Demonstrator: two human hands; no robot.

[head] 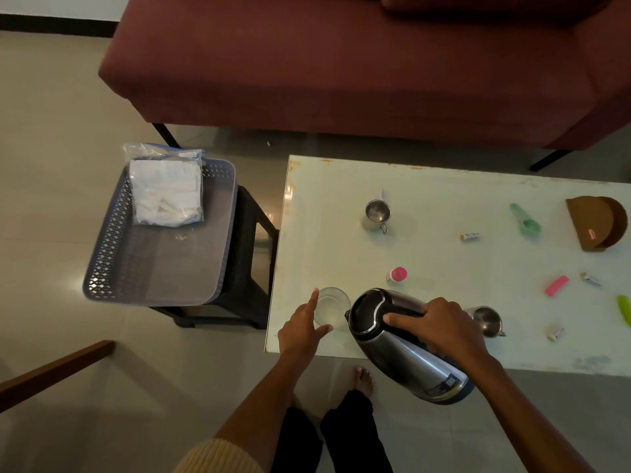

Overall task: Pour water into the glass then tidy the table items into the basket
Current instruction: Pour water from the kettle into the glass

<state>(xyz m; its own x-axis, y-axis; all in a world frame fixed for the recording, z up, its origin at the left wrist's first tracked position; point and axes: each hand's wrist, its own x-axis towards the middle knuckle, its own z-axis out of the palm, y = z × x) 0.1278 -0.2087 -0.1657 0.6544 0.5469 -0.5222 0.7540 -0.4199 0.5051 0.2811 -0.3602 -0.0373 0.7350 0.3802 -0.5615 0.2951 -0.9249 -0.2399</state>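
A steel electric kettle [403, 349] with a black lid is tilted, its spout over a clear glass [333, 307] near the table's front left corner. My right hand [440, 324] grips the kettle's handle. My left hand [304, 327] steadies the glass, with forefinger and thumb around its left side. A grey perforated basket [116, 261] sits on a black stool to the left of the table and holds a clear bag of white cloths [165, 189].
On the pale table [444, 186] lie two steel cups [377, 213] [488, 320], a pink-capped bottle [396, 275], a green scoop [526, 220], a brown holder [597, 227], a pink clip [556, 285] and small tubes. A maroon sofa [341, 63] stands behind.
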